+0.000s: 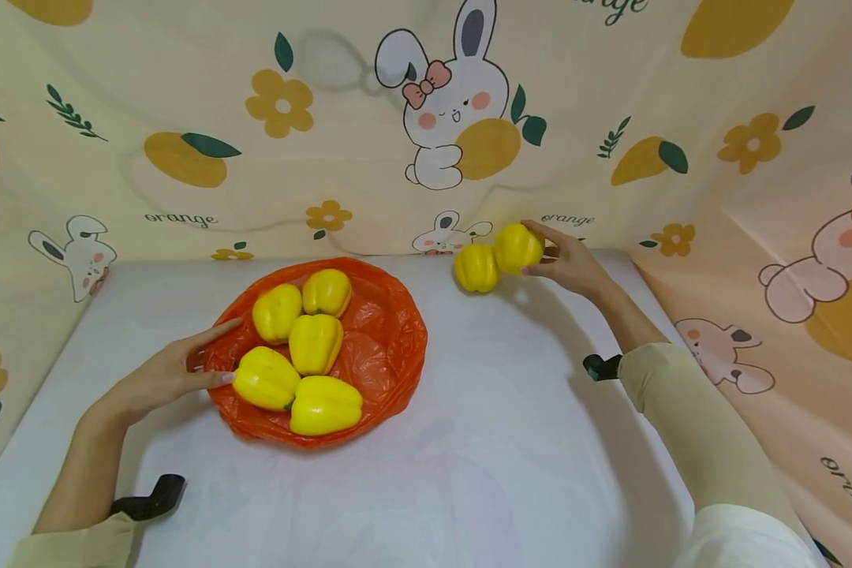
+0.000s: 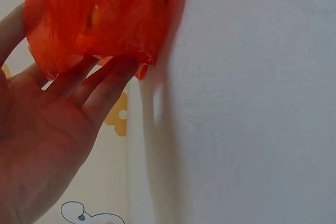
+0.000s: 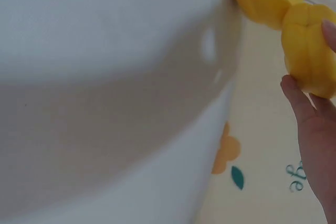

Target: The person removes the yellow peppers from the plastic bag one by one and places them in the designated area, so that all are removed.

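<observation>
A red plastic bag (image 1: 376, 315), its rim spread open in a round, lies on the left half of the table with several yellow bell peppers (image 1: 315, 343) inside. My left hand (image 1: 163, 371) holds the bag's left side, thumb and fingertips over the rim; in the left wrist view its fingers (image 2: 105, 87) reach behind the red film. At the back right, my right hand (image 1: 568, 260) grips a yellow bell pepper (image 1: 517, 248) between thumb and fingers. That pepper touches a second yellow bell pepper (image 1: 476, 267) standing on the table to its left.
The white table (image 1: 483, 442) meets a cream cloth backdrop (image 1: 369, 189) with printed rabbits and oranges close behind the two right-hand peppers. Another cloth wall (image 1: 752, 260) rises on the right. A black wrist mount (image 1: 152, 498) sits on the left forearm, another (image 1: 601, 367) on the right.
</observation>
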{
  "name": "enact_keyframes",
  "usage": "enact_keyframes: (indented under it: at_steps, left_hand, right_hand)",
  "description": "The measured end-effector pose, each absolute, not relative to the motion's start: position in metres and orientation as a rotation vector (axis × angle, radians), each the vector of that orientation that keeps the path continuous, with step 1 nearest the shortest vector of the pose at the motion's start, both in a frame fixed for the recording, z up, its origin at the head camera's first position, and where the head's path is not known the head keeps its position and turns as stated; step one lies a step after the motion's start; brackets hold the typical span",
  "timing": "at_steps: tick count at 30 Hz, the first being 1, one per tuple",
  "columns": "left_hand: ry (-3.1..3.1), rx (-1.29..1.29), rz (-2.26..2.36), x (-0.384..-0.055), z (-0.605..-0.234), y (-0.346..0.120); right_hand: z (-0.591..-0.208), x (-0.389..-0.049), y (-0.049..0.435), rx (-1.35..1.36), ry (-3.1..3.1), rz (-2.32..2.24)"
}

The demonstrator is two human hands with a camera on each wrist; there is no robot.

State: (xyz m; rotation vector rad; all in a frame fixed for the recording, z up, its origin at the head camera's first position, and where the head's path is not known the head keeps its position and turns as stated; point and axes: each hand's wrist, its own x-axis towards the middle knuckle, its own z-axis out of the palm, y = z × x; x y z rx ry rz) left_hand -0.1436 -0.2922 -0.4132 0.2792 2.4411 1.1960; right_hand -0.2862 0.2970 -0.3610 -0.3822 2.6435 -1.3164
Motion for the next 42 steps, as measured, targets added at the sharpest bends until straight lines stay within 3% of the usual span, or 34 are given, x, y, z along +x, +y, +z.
enact_keyframes:
  at_steps: [7,26,42]
  left_hand:
    - [2.437,0.272,1.198,-0.145,-0.414,-0.295]
    - [2.403,0.267,1.268,-0.140,-0.418,-0.294]
    - [2.441,0.278,1.218,-0.141,-0.414,-0.294]
  right_hand:
    - [-0.358,-0.279,0.297,-0.355,2.641,-1.289]
    - [-0.422,-0.306,0.324,-0.335,2.697,-1.271]
    - [-0.425,-0.304,0.317,-0.306,2.610,-1.351]
